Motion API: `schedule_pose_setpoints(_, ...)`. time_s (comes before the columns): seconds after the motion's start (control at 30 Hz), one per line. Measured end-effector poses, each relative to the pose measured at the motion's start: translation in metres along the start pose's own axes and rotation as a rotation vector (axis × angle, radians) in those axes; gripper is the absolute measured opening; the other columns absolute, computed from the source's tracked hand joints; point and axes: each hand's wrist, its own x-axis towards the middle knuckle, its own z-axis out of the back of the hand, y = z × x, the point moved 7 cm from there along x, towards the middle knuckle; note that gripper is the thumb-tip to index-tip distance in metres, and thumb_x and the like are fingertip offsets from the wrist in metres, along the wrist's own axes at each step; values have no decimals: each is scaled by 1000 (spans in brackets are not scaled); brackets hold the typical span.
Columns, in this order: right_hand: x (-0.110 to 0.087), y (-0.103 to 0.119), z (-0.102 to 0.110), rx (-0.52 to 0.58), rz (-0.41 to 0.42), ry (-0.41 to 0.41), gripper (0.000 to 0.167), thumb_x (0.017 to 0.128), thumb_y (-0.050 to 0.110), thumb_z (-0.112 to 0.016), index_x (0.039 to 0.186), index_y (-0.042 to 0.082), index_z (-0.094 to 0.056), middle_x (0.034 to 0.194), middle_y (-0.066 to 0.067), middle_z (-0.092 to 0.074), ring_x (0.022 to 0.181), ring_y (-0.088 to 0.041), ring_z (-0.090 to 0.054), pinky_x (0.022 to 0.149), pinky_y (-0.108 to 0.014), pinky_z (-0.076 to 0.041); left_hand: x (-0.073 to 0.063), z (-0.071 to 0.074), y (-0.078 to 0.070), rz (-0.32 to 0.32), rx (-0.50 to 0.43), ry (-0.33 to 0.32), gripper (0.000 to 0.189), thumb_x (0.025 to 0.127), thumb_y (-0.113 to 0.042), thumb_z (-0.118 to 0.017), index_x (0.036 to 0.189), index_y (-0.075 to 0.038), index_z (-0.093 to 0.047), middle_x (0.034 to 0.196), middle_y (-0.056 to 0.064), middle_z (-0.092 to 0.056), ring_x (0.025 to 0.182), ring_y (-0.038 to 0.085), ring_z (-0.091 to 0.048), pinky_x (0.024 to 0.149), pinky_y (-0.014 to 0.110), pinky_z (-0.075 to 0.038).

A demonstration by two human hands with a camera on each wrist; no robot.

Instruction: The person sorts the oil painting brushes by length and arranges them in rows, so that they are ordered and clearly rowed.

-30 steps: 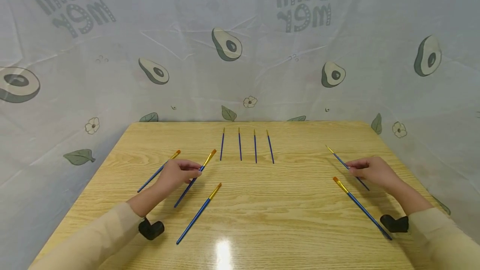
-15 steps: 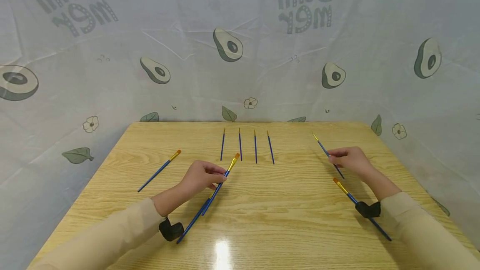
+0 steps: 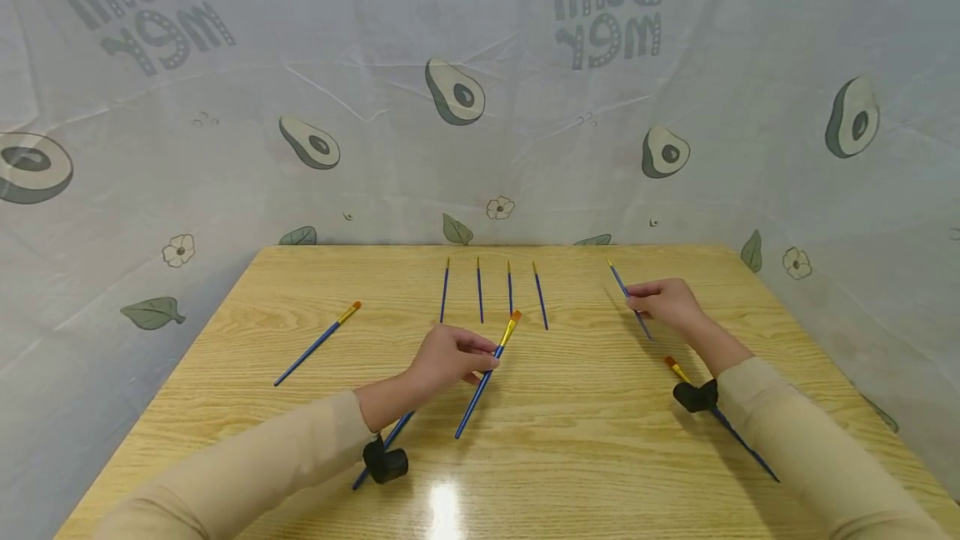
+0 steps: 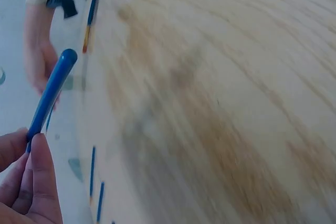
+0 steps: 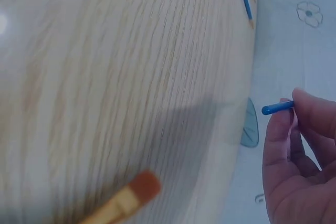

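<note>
Nearest: a flat brush under the left wrist [image 3: 400,427], near side of the row of four thin brushes [image 3: 480,286] and to its left; the left wrist camera [image 3: 387,462], a black block, covers part of it, and its head is hidden. Another flat brush, under the right forearm [image 3: 742,442], lies slanted on the row's right, near side, partly behind the right wrist camera [image 3: 695,396].

Next out: left hand [image 3: 453,357], just near side of the row, pinching the left-held brush [image 3: 477,397] between thumb and fingers. Its square orange bristles overlap the foot of the row's third brush in the head view; contact cannot be told. Lone flat brush [image 3: 318,343] lies left of the row, slanted.

Right hand [image 3: 663,304], right of the row: thumb and fingertips pinch the slim right-held brush [image 3: 618,277], its fine tip roughly level with the row's tips.

Step, as I judge it: two brushes in carry, both apparently off the wood. Next move seems to call for a light, steady pinch and care that the broad brush does not knock the row's handles; slick round shafts could roll.

Materials: glossy blue tapered handles, gold metal collars, stiff-looking orange bristles. Table [image 3: 570,457] pale, streaky wood grain with one bright glare. Beyond the row, creased greyish cloth [image 3: 360,40] printed with avocados, leaves and flowers.
</note>
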Motion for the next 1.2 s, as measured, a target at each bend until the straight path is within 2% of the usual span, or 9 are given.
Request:
schedule_pose_setpoints(0.27, 15, 7, -21, 78, -38, -10, 40, 98, 10, -59, 134, -8, -54, 125, -25, -58, 111, -37, -58, 88, -37, -53, 9, -28, -1, 6, -67, -12, 15, 84, -3, -75, 98, 3, -74, 81, 9, -72, 68, 18, -69, 63, 38, -59)
schedule_pose_setpoints(0.5, 24, 16, -40, 154, -54, 0, 40, 98, 9, -60, 134, -7, -54, 129, -26, -55, 114, -36, -58, 92, -40, -51, 14, -44, 0, 10, -106, -52, 21, 83, 0, -75, 104, 3, -73, 80, 8, -71, 67, 19, -69, 60, 36, -59)
schedule_pose_setpoints(0.6, 28, 17, -44, 160, -75, -10, 39, 97, 9, -62, 132, -5, -56, 126, -24, -58, 109, -31, -61, 92, -40, -51, 17, -51, 4, 18, -124, -64, 24, 83, 2, -75, 106, 3, -72, 79, 9, -70, 66, 20, -69, 60, 37, -59)
schedule_pose_setpoints(0.77, 36, 13, -50, 164, -84, -24, 38, 95, 9, -64, 130, -6, -58, 120, -22, -62, 92, -21, -65, 87, -38, -54, 22, -65, 9, 45, -143, -73, 24, 81, 4, -75, 105, 4, -72, 77, 9, -70, 64, 20, -69, 59, 36, -59)
schedule_pose_setpoints(0.87, 41, 13, -54, 163, -90, -36, 38, 95, 9, -64, 129, -5, -59, 116, -20, -62, 86, -17, -63, 83, -35, -55, 26, -73, 11, 53, -129, -72, 23, 82, 4, -75, 105, 4, -72, 75, 7, -69, 62, 18, -68, 57, 34, -58)
schedule_pose_setpoints(1.2, 55, 17, -66, 142, -102, -63, 34, 92, 8, -68, 123, -5, -63, 115, -20, -63, 85, -16, -63, 77, -30, -55, 30, -87, 15, 70, -66, -105, 18, 81, 2, -76, 98, 5, -72, 70, 5, -69, 59, 18, -68, 54, 28, -57)
